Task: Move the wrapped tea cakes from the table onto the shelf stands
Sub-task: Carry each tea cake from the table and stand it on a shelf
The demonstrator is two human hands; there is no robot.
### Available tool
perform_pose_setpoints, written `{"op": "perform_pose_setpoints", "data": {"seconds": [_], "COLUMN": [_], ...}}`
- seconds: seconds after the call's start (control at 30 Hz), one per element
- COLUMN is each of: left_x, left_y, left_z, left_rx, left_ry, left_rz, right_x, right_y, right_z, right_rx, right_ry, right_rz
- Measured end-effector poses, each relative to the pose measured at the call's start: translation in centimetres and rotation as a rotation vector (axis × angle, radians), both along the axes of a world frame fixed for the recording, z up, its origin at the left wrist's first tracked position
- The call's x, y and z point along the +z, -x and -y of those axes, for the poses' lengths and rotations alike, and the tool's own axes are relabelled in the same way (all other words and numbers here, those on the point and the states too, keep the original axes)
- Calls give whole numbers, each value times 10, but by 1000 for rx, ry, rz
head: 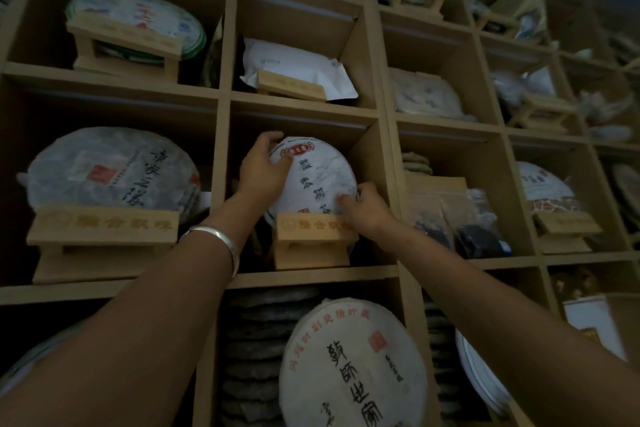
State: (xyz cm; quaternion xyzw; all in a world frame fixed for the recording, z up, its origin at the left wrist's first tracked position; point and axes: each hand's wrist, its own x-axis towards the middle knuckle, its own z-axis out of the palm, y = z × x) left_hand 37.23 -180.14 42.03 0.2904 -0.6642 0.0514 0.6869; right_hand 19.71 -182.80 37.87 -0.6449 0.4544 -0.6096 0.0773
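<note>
A round tea cake in white paper with a red seal and black characters leans upright on a small wooden stand in the middle shelf cell. My left hand grips its upper left edge, fingers curled over the rim. My right hand pinches its lower right edge, just above the stand's front lip. The cake's bottom sits behind that lip. A silver bangle circles my left wrist.
The wooden grid shelf fills the view. A large wrapped cake on a stand sits in the cell to the left. Another wrapped cake leans against stacked cakes in the cell below. Dark bags fill the cell to the right.
</note>
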Motion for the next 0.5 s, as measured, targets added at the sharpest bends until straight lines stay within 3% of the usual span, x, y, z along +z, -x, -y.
{"op": "perform_pose_setpoints", "data": {"seconds": [0.27,0.5], "left_x": [-4,-10], "left_y": [-8,-6], "left_z": [7,10], "left_rx": [-57,-196], "left_ry": [-148,-278], "left_rz": [9,-145], "right_x": [-9,-16], "right_y": [-6,-9], "right_z": [11,18], "right_rx": [28,189], "right_ry": [64,-91], "right_rz": [-2,296]}}
